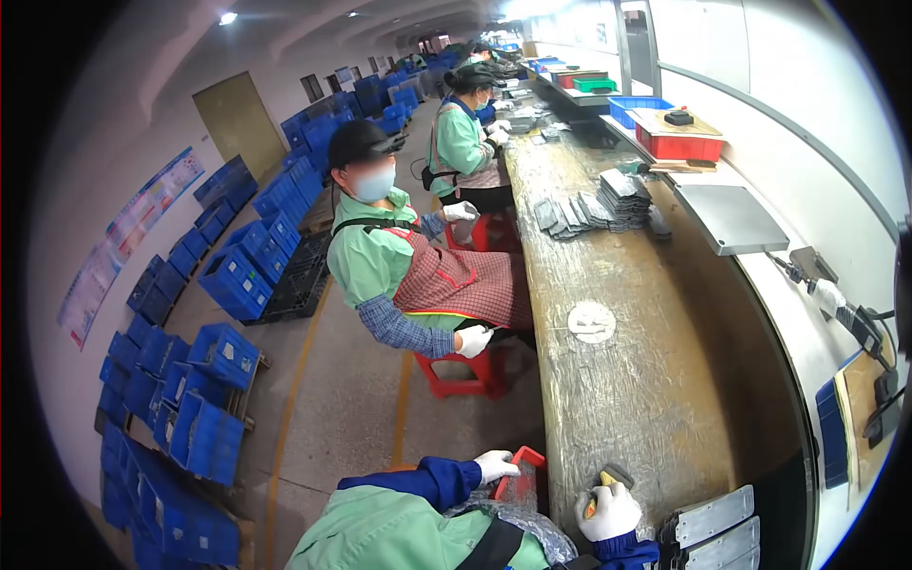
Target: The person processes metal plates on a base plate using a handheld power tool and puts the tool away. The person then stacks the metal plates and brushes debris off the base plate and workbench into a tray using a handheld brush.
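Observation:
My left hand (497, 465), in a white glove, grips the edge of a red dustpan-like tray (522, 486) at the table's near edge. My right hand (613, 511), also gloved, is closed around a small yellow-handled brush (617, 472). Its dark head rests on or just above the worn tabletop (655, 418); I cannot tell which. Grey metal plates (714, 522) lie in a row to the right of my right hand. Clear plastic (541, 527) lies over my lap.
A co-worker in a checked apron (465, 285) sits beside the table, another person (461, 142) farther along. Stacked metal plates (622, 199) and a white round patch (591, 323) are on the table. A shelf holds a red bin (679, 144). Blue crates (204, 437) line the floor.

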A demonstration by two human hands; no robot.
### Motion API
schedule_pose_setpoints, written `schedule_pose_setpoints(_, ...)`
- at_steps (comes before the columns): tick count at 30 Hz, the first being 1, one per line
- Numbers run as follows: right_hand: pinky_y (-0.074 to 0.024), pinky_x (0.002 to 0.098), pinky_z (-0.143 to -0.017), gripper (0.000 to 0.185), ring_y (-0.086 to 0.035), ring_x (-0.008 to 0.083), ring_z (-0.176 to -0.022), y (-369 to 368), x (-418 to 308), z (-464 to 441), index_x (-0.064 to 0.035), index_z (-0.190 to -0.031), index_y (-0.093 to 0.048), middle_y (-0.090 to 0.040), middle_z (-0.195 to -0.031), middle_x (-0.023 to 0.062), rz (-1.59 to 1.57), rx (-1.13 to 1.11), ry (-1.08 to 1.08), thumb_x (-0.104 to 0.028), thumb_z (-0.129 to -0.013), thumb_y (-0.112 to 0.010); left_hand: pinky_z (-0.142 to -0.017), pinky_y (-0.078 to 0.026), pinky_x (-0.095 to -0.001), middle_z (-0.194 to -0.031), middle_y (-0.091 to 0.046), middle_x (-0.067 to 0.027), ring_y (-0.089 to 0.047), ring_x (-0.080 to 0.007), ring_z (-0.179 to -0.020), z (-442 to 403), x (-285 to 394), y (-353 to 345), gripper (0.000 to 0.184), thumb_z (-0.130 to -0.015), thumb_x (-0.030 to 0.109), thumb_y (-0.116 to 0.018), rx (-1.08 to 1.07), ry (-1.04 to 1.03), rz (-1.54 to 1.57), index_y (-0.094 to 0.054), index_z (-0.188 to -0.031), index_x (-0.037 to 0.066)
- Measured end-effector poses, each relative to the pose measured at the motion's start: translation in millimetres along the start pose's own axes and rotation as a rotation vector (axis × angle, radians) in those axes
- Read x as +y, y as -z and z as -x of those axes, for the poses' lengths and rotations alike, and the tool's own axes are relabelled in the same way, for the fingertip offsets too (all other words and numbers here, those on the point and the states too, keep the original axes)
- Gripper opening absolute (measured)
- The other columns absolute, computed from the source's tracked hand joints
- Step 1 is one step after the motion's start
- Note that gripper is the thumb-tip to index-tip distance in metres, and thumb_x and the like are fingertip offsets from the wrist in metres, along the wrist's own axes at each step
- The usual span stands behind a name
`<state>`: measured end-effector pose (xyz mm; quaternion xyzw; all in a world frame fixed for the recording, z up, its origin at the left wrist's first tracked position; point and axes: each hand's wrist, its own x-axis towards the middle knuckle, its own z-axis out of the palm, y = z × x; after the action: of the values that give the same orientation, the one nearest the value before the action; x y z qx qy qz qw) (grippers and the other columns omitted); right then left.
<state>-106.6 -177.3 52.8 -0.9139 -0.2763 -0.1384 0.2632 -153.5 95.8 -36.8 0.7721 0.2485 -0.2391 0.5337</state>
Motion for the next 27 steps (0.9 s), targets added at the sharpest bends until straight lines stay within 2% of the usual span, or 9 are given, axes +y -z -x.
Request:
schedule_pose_setpoints(6,-0.0479,0.0385,-0.054,0.019,-0.059,0.0285,-0.062,4.1,-2.2,-0.1,-0.0102,-0.066,-0.059,-0.055,-0.071,0.0102,-0.004,-0.054,-0.004,-0.026,-0.065,-0.069,-0.075,-0.045,-0.0289,-0.085,-0.062,-0.0088,-0.056,-0.0152,-0.080,-6.4,-8.4,-1.0,0.035,-0.074,0.025,-0.066,-0.038,0.014,0.039,-0.059,-0.096,-0.001)
schedule_pose_setpoints(12,-0.0464,0.0396,-0.050,0.022,-0.057,0.0279,-0.056,0.8,-1.5,1.9,-0.0102,-0.066,-0.058,-0.054,-0.065,0.0104,0.008,0.004,0.027,-0.029,-0.064,-0.069,-0.070,-0.047,-0.0296,-0.090,-0.062,-0.0103,-0.058,-0.0160,-0.078,-9.2,-15.8,-3.8,0.046,-0.072,0.025,-0.066,-0.023,-0.014,0.089,-0.057,-0.107,-0.002)
schedule_pose_setpoints(15,-0.0468,0.0399,-0.051,0.021,-0.057,0.0283,-0.055,-1.9,-1.7,4.5,-0.0104,-0.068,-0.059,-0.054,-0.064,0.0107,-0.013,0.075,0.005,-0.029,-0.064,-0.068,-0.059,-0.046,-0.0277,-0.081,-0.061,-0.0080,-0.056,-0.0138,-0.069,4.9,2.6,2.7,0.038,-0.074,0.024,-0.067,-0.026,0.047,0.037,-0.057,-0.102,-0.001)
schedule_pose_setpoints(16,-0.0469,0.0399,-0.051,0.021,-0.057,0.0284,-0.056,4.2,-2.3,0.4,-0.0101,-0.070,-0.059,-0.054,-0.065,0.0111,-0.028,0.038,0.001,-0.028,-0.065,-0.068,-0.059,-0.047,-0.0278,-0.082,-0.061,-0.0085,-0.057,-0.0153,-0.069,-2.3,-2.7,5.3,0.041,-0.073,0.024,-0.067,-0.031,-0.036,-0.066,-0.056,-0.104,0.000)
schedule_pose_setpoints(20,-0.0472,0.0397,-0.051,0.022,-0.058,0.0289,-0.059,11.0,-1.0,3.3,-0.0083,-0.076,-0.059,-0.057,-0.071,0.0128,-0.052,-0.114,-0.062,-0.029,-0.069,-0.065,-0.063,-0.050,-0.0314,-0.081,-0.061,-0.0087,-0.059,-0.0178,-0.071,3.5,3.6,8.5,0.035,-0.076,0.017,-0.065,-0.158,0.109,0.190,-0.055,-0.104,-0.001)
schedule_pose_setpoints(21,-0.0476,0.0393,-0.052,0.023,-0.058,0.0288,-0.060,14.0,-4.9,9.1,-0.0085,-0.076,-0.059,-0.058,-0.072,0.0126,-0.029,-0.127,-0.106,-0.029,-0.069,-0.065,-0.064,-0.049,-0.0313,-0.080,-0.061,-0.0076,-0.059,-0.0173,-0.071,3.8,-2.1,8.9,0.034,-0.075,0.019,-0.066,-0.132,0.077,0.260,-0.057,-0.100,-0.001)
schedule_pose_setpoints(23,-0.0483,0.0385,-0.055,0.024,-0.059,0.0285,-0.062,11.2,-9.4,10.3,-0.0089,-0.078,-0.060,-0.059,-0.074,0.0123,0.030,-0.080,-0.116,-0.031,-0.069,-0.065,-0.061,-0.048,-0.0299,-0.079,-0.061,-0.0083,-0.058,-0.0160,-0.067,-22.3,-40.4,13.6,0.032,-0.074,0.024,-0.067,-0.083,-0.343,-0.053,-0.059,-0.093,-0.001)
schedule_pose_setpoints(25,-0.0491,0.0377,-0.058,0.023,-0.060,0.0281,-0.066,11.7,-9.9,6.0,-0.0105,-0.079,-0.062,-0.060,-0.075,0.0115,0.012,-0.096,-0.088,-0.032,-0.070,-0.066,-0.063,-0.048,-0.0301,-0.082,-0.062,-0.0099,-0.059,-0.0159,-0.069,-25.0,-31.4,11.0,0.035,-0.074,0.029,-0.067,-0.017,-0.300,-0.178,-0.060,-0.089,-0.001)
schedule_pose_setpoints(27,-0.0505,0.0372,-0.055,0.019,-0.061,0.0288,-0.062,15.3,-10.0,1.6,-0.0146,-0.075,-0.063,-0.059,-0.072,0.0101,0.007,-0.111,-0.078,-0.031,-0.068,-0.070,-0.071,-0.047,-0.0310,-0.085,-0.063,-0.0116,-0.059,-0.0181,-0.076,-14.0,-12.7,9.6,0.040,-0.073,0.031,-0.068,-0.161,0.027,0.067,-0.060,-0.093,-0.003)
